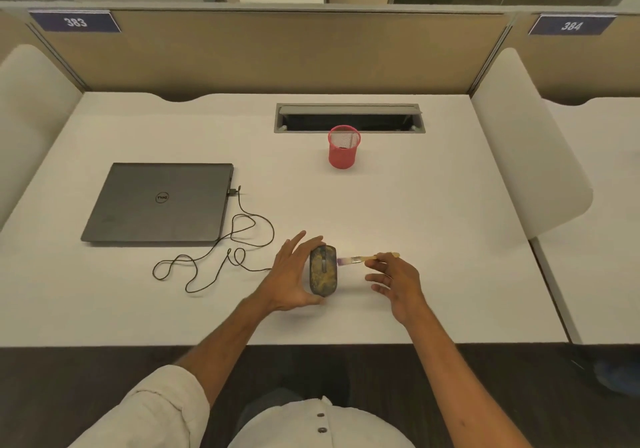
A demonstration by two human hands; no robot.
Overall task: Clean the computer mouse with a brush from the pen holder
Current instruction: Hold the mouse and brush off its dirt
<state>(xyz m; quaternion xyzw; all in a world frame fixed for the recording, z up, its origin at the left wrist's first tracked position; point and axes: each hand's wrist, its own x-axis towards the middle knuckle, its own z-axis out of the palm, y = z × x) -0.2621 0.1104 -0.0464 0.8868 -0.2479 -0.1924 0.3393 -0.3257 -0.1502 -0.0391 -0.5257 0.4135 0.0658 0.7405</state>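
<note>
The computer mouse (323,271) lies on the white desk (415,222) near its front edge, straight ahead of the person, with its dark shell thickly smeared with yellowish dust over most of the top. The left hand (290,274) grips it lengthwise, thumb at the near end and fingers curled over the far end, bracing it against the surface. The right hand (394,278) pinches the wooden handle of a flat brush (363,259) between thumb and forefinger, its other fingers loosely spread, and the purplish bristles meet the mouse's right flank near the far end. By my reading, fetching the brush is done: the red mesh pen holder (343,148) stands well behind the mouse and looks empty. The sweeping itself looks barely begun, since the grime covers the shell almost everywhere; the whole top, the wheel groove and the sides are left to do, and perhaps returning the brush afterwards. The mouse's cable (239,200) trails left in loose loops to a closed Dell laptop (159,201) at the left of the desk; it lies outside the brush's path but could tug if the mouse were turned. Behind the pen holder is an open cable hatch (346,109), and beyond it a beige partition (277,52). Nothing stands between brush and mouse; the holding fingers themselves cover part of the left side.
</note>
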